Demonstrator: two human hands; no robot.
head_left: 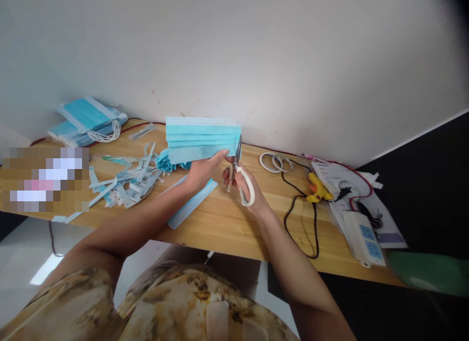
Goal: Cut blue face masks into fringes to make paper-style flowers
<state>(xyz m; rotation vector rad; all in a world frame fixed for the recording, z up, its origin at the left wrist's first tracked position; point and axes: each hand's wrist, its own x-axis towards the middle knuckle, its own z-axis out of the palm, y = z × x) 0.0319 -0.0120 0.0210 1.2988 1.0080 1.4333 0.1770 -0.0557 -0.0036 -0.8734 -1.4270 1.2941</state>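
A pleated blue face mask [201, 138] is held up above the table, its pleats running sideways. My left hand [205, 171] grips it along the lower edge, thumb on the front. In my right hand [252, 184] are scissors with white handles [248, 187]; their blades [238, 148] stand at the mask's right edge. Below my left hand lie folded blue mask pieces [192, 204]. Behind it sits a gathered bunch of blue mask material [172, 160], partly hidden by the mask.
Cut strips [128, 180] are heaped on the left, with a stack of masks [88, 116] behind. White tape rolls [271, 162], a yellow glue gun [318, 188] with its black cord and a power strip [366, 238] lie to the right. A wall borders the wooden table [234, 233].
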